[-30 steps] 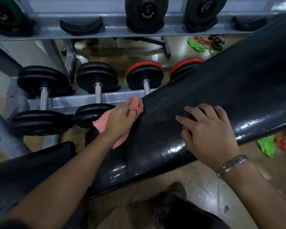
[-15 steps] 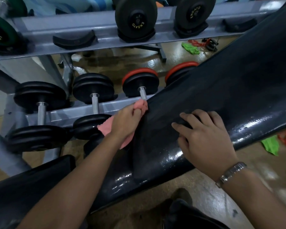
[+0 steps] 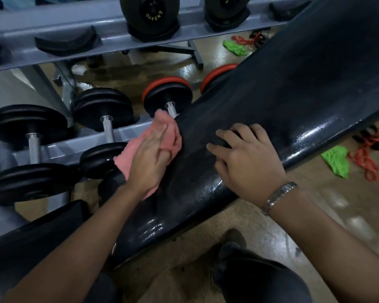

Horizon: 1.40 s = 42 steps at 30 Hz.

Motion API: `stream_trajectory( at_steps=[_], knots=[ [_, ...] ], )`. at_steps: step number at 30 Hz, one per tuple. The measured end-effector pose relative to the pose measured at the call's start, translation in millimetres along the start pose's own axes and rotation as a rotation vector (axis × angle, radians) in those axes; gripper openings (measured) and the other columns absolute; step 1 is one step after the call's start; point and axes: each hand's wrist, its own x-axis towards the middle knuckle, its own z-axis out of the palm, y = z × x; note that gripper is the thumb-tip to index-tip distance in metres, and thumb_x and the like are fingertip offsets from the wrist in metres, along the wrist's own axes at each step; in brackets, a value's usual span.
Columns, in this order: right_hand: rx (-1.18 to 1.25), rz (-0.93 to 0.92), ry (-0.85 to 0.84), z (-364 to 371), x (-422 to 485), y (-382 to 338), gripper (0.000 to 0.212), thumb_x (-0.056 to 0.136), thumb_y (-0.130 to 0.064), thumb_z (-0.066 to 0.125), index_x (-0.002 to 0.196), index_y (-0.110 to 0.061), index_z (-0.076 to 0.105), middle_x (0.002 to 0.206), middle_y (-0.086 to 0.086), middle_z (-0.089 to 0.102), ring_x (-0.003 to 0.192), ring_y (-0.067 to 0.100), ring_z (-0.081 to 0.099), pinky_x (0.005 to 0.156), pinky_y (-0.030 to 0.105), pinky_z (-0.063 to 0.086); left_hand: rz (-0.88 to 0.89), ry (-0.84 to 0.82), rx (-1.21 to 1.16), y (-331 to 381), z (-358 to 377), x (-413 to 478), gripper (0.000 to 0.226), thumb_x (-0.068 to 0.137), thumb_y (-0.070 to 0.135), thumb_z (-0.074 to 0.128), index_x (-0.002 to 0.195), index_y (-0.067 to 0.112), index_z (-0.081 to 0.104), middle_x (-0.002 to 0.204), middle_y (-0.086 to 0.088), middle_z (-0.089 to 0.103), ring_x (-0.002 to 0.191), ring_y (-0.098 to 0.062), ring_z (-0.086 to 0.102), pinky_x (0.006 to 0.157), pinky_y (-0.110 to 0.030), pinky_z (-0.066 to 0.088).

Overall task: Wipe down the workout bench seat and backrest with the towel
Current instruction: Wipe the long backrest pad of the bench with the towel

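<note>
The black padded backrest (image 3: 293,101) slants from lower left up to the upper right, its near edge wet and shiny. The black seat (image 3: 31,241) lies at the lower left, partly hidden by my left forearm. My left hand (image 3: 149,158) lies flat on a pink towel (image 3: 173,136) and presses it against the far edge of the backrest. My right hand (image 3: 247,162), with a metal watch on the wrist, rests on the pad just to the right of the towel, fingers bent and holding nothing.
A grey dumbbell rack (image 3: 59,147) stands close behind the bench, with black dumbbells (image 3: 103,108) and red-rimmed ones (image 3: 169,95). A green cloth (image 3: 335,160) and red bands (image 3: 365,158) lie on the floor at right. My leg (image 3: 249,272) is below the bench.
My left hand has slid the towel up along the far edge of the backrest and flattened over it. My right hand has stayed in place on the pad.
</note>
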Motion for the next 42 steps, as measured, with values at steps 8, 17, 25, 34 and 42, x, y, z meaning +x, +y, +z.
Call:
stream_trajectory(
  at_steps=[8,17,25,34,42],
  knots=[
    [-0.015,0.014,-0.006,0.9,0.4,-1.3,0.038,0.091,-0.034,0.046,0.117,-0.026,0.073,0.13,0.005,0.065,0.12,0.034,0.053,0.103,0.056,0.037,-0.222,0.085,0.141,5.3,0.6,11.4,0.043,0.103,0.022,0.038,0.14,0.014,0.059,0.145,-0.007,0.06,0.133,-0.025,0.054,0.105,-0.028,0.037],
    [-0.025,0.016,-0.005,1.6,0.9,-0.9,0.039,0.092,-0.034,0.046,0.118,-0.027,0.073,0.131,0.005,0.065,0.121,0.034,0.053,0.104,0.055,0.037,-0.173,-0.004,0.164,-20.3,-5.6,-5.1,0.064,0.094,0.031,0.032,0.153,0.009,0.046,0.164,-0.003,0.037,0.153,-0.013,0.03,0.127,-0.033,0.017],
    [-0.016,0.017,0.023,0.9,0.7,1.4,0.039,0.092,-0.033,0.046,0.119,-0.026,0.073,0.131,0.005,0.065,0.121,0.034,0.053,0.103,0.055,0.038,0.068,-0.121,0.172,-11.5,-4.4,-48.8,0.069,0.094,0.028,0.037,0.161,0.012,0.027,0.165,0.006,0.022,0.158,-0.018,0.019,0.13,-0.038,0.011],
    [-0.016,0.014,0.04,2.6,-2.0,-0.4,0.039,0.091,-0.033,0.046,0.118,-0.027,0.073,0.131,0.005,0.065,0.12,0.034,0.054,0.104,0.055,0.038,0.028,-0.036,0.103,29.0,14.2,-51.6,0.068,0.094,0.024,0.042,0.16,0.015,0.026,0.166,-0.002,0.03,0.157,-0.023,0.022,0.129,-0.043,0.013],
    [-0.028,0.004,0.014,3.4,-3.0,-2.3,0.04,0.091,-0.033,0.045,0.119,-0.025,0.073,0.131,0.006,0.065,0.119,0.034,0.054,0.104,0.055,0.038,-0.267,0.063,0.062,30.2,16.9,-18.5,0.065,0.096,0.022,0.039,0.16,0.014,0.028,0.167,-0.001,0.027,0.157,-0.021,0.019,0.13,-0.037,0.009]
  ],
)
